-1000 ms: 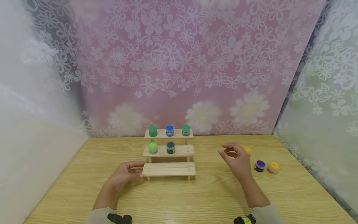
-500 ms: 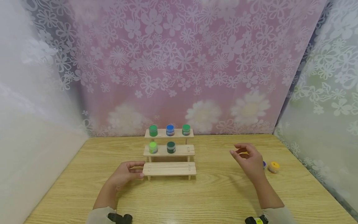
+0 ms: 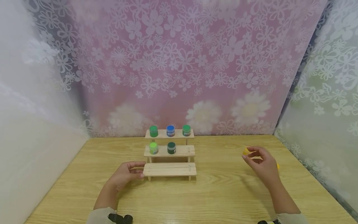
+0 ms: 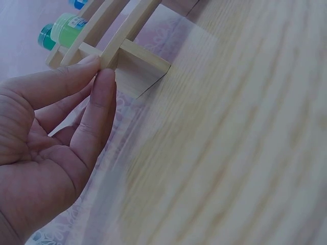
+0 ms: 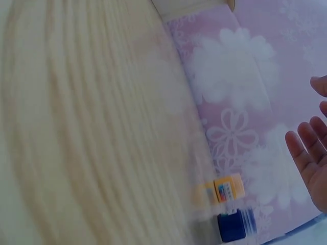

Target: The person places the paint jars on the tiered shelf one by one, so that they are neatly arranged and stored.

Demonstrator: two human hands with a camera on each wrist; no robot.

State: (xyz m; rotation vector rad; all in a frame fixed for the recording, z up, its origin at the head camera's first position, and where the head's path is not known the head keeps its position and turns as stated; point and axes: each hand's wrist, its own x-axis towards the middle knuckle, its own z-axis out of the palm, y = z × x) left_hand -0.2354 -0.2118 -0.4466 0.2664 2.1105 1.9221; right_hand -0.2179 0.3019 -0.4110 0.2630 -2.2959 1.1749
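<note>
My left hand [image 3: 126, 175] pinches the left end of the lowest step of a three-step wooden display stand [image 3: 169, 169]; the left wrist view shows thumb and fingers at the step's corner. My right hand [image 3: 263, 163] is raised over the right of the table, fingers parted and loosely bent, holding nothing. A yellow paint jar [image 3: 245, 151] shows just beyond its fingertips in the head view. In the right wrist view that yellow jar stands beside a dark purple jar [image 5: 232, 226], both apart from the fingers. The hand hides the purple jar in the head view.
On the top step stand a green jar [image 3: 153, 131], a blue jar [image 3: 170, 131] and another green jar [image 3: 186, 130]. The middle step bears a light green jar [image 3: 153, 148] and a dark green jar [image 3: 171, 148]. Another yellow jar [image 3: 278, 166] peeks out behind my right hand.
My right hand has moved right across the table, past the nearer yellow jar, and now covers the purple jar in the head view. The left hand has stayed on the stand.
</note>
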